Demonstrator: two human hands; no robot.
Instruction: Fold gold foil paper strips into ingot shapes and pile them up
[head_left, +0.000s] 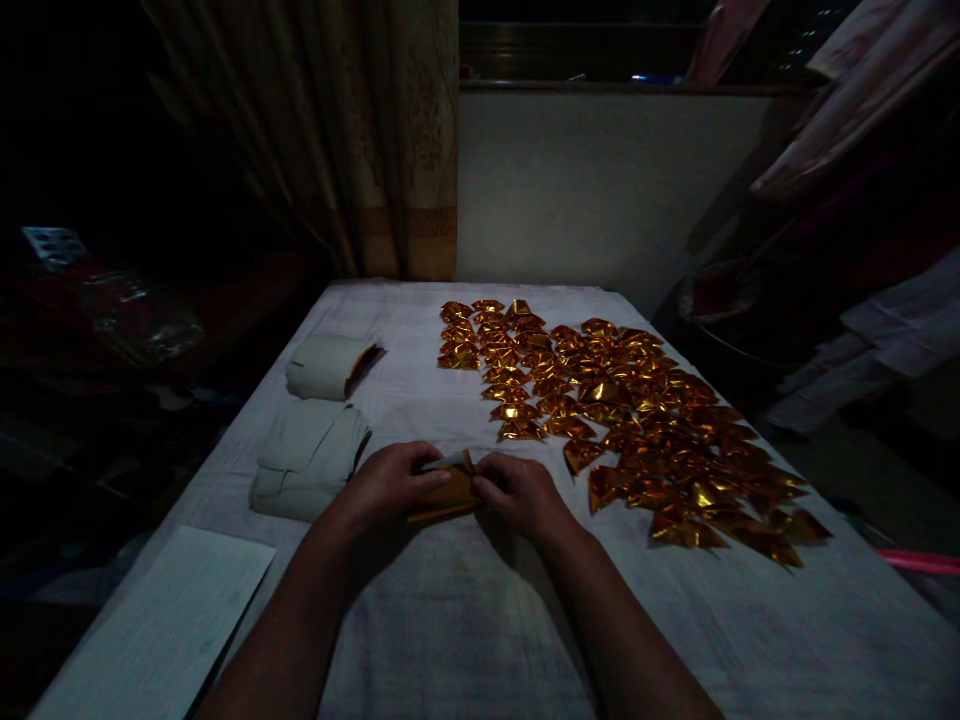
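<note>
Between both hands is a sheet of gold foil paper [444, 492], partly folded, its pale back showing along the upper edge. My left hand [394, 485] pinches its left side, and my right hand [517, 490] grips the right end with thumb and fingers. Right of the hands lie many folded gold foil ingots [600, 390], set out in rough rows. To the left sit two stacks of curled paper sheets, a nearer stack [309, 455] and a farther stack [326, 365] with a gold edge.
A white cloth covers the table [450, 640]. A flat pale board or sheet [161, 620] rests at the near left edge. Behind the table are a patterned curtain [405, 150] and a pale wall [570, 190]. Clothes [847, 110] hang at the right.
</note>
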